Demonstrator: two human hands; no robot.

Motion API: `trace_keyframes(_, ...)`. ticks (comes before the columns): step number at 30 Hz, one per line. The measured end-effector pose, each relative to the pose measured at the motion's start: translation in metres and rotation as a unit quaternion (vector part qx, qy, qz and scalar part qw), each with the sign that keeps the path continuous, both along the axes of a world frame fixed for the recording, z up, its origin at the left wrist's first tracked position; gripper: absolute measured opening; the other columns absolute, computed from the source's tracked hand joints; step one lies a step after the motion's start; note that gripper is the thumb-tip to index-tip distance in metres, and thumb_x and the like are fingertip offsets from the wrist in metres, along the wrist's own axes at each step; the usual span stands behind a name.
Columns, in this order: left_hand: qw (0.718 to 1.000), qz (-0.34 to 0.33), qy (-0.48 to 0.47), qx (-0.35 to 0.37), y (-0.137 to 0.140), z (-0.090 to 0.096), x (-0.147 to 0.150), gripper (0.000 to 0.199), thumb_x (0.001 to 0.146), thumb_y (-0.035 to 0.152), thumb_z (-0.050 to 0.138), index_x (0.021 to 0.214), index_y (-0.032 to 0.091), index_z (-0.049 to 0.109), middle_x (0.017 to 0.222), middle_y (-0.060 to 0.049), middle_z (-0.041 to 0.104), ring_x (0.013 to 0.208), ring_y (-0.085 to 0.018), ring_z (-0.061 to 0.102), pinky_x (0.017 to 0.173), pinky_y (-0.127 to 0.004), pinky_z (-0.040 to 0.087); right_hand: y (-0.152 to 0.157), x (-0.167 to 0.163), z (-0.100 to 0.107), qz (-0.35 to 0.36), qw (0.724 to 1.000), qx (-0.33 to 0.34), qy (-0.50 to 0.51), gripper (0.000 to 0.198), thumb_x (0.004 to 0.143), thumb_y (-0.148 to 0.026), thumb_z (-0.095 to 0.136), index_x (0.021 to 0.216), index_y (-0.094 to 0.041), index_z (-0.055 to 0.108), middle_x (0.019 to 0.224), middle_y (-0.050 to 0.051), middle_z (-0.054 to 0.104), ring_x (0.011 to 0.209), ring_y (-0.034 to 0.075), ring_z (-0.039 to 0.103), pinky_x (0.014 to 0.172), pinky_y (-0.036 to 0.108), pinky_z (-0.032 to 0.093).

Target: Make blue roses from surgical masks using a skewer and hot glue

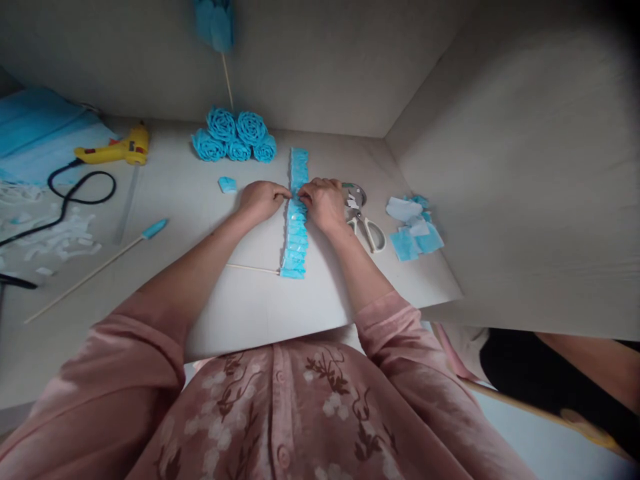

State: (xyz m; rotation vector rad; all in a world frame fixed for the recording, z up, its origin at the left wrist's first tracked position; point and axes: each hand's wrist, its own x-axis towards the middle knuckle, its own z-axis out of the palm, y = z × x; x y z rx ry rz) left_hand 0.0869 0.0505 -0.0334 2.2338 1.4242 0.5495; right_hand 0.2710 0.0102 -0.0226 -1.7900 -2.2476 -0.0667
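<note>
A long pleated blue strip (296, 237) lies upright in the view, flat on the table before me. My left hand (262, 201) is closed in a pinch at its left edge. From the right, my right hand (324, 201) pinches the same strip, its fingertips close to the left ones and partly covering the folds. A thin wooden stick (253, 269) meets the strip's near end, running off to the left under my forearm. A small blue piece (227, 185) sits just left of my left hand.
Rolled blue flowers (235, 137) are stacked at the back wall, a blue tulip on a stick above. Left are a yellow glue gun (117, 148) with black cord, blue masks (45, 137) and a blue-tipped stick (100, 270). Scissors (369, 233) and fabric scraps (413, 230) lie right.
</note>
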Motion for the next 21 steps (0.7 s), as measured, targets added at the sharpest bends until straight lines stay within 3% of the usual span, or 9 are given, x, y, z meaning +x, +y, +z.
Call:
trace_keyframes(7,1.000,-0.008,0.026,0.010,-0.001,0.001,0.001,0.041,0.094,0.016,0.053,0.117,0.029,0.084,0.123,-0.001,0.079,0.117,-0.025,0.073,0.102,-0.032,0.054,-0.002,-0.003,0.005,-0.045,0.999,-0.024,-0.010,0.028,0.105,-0.021,0.050,0.107,-0.020,0.079,0.111,0.012,0.077,0.108,0.030,0.066,0.098,0.041,0.036)
trace_keyframes(14,1.000,-0.004,0.027,0.008,-0.004,0.004,0.002,0.040,0.095,0.015,0.053,0.117,0.027,0.084,0.124,-0.002,0.079,0.118,-0.026,0.073,0.103,-0.033,0.054,-0.010,0.013,0.010,-0.051,0.997,-0.002,0.050,0.039,0.103,-0.015,0.045,0.122,-0.022,0.079,0.115,0.009,0.078,0.106,0.027,0.068,0.099,0.039,0.039)
trace_keyframes(21,0.999,-0.014,0.029,0.021,-0.004,0.002,0.000,0.041,0.094,0.014,0.053,0.118,0.027,0.083,0.126,-0.003,0.078,0.119,-0.026,0.072,0.104,-0.033,0.054,-0.012,0.007,0.007,-0.033,0.998,-0.038,0.034,0.044,0.097,-0.007,0.045,0.116,-0.022,0.082,0.119,0.011,0.077,0.112,0.029,0.067,0.101,0.043,0.038)
